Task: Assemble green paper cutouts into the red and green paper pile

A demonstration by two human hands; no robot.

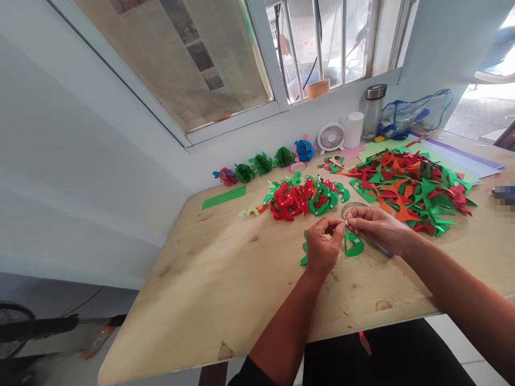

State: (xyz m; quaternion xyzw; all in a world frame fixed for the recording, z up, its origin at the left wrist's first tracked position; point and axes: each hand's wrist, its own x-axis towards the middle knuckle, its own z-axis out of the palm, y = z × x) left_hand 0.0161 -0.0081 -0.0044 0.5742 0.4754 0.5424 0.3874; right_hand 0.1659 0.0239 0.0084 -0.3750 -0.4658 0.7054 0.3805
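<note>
Above the wooden table, my left hand (pixel 325 244) and my right hand (pixel 378 228) meet with thumbs and fingertips pinched together around a tiny white piece (pixel 346 222). It looks like a bit of sticky tape, though too small to be sure. Just below my fingertips lies a curved green paper cutout (pixel 355 247) bearing a white square. Another green cutout (pixel 303 249) is partly hidden behind my left hand. A thin, dark, ring-like object (pixel 353 205) shows behind my right hand; most of it is covered and its kind is unclear.
Beyond my hands is a heap of red and green cutouts (pixel 293 198). Paper scraps (pixel 414 185) pile up on the right. Folded green paper figures (pixel 261 163), a small white fan (pixel 331 137), a glass bottle (pixel 374 112) and a clear pouch (pixel 418 112) line the wall.
</note>
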